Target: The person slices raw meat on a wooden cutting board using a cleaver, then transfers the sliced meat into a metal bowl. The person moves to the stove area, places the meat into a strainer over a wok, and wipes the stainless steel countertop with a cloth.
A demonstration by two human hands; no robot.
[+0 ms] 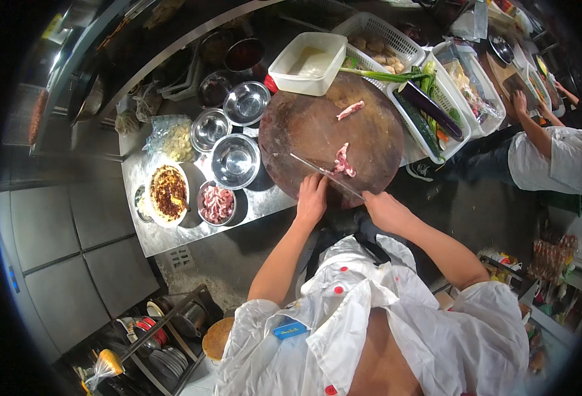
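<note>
My right hand (387, 212) grips the handle of a knife (338, 180), seen nearly edge-on, at the near edge of a round wooden chopping block (296, 123). On the other side of the blade my left hand (313, 195) rests with bent fingers close to it; whether meat lies under the fingertips cannot be seen. Cut pieces of raw meat (344, 161) lie just beyond the blade. Farther back on the block is a separate strip of raw meat (350, 110). A steel bowl of sliced raw meat (217, 204) stands to the left on the metal table (266, 205).
Empty steel bowls (235, 161) and a white bowl of chili sauce (169, 193) stand left. A white plastic tub (308, 63) overlaps the block's back edge. A basket (437, 156) holds an eggplant (429, 109) and greens. Farther right, a co-worker's hand (519, 103) rests near another board.
</note>
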